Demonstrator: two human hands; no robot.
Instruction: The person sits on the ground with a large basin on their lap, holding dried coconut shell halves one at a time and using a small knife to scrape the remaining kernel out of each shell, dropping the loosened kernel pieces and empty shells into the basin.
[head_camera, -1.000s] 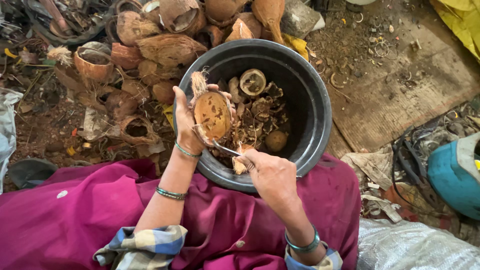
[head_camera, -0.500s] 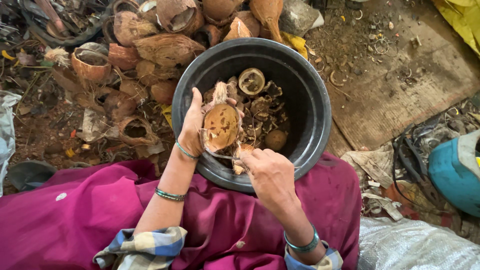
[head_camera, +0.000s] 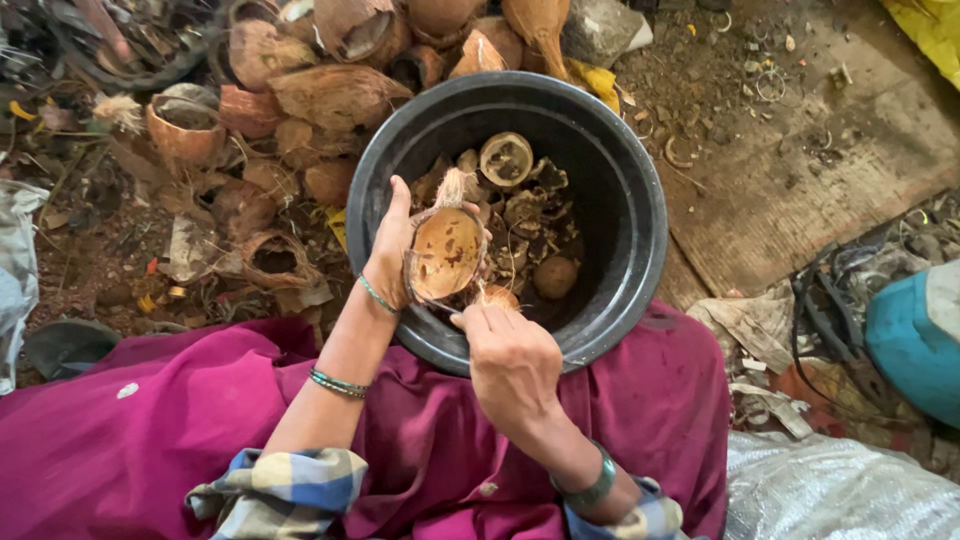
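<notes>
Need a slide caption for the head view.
Left hand holds a coconut shell half over a black bucket; right hand works its edge.

right hand (head_camera: 512, 362) tool: mostly hidden | blue container (head_camera: 915, 335): cut off

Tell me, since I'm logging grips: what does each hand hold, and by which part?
The left hand holds a coconut shell half by its outer rim. The right hand pinches something thin at the shell's lower edge; what it is cannot be told.
</notes>
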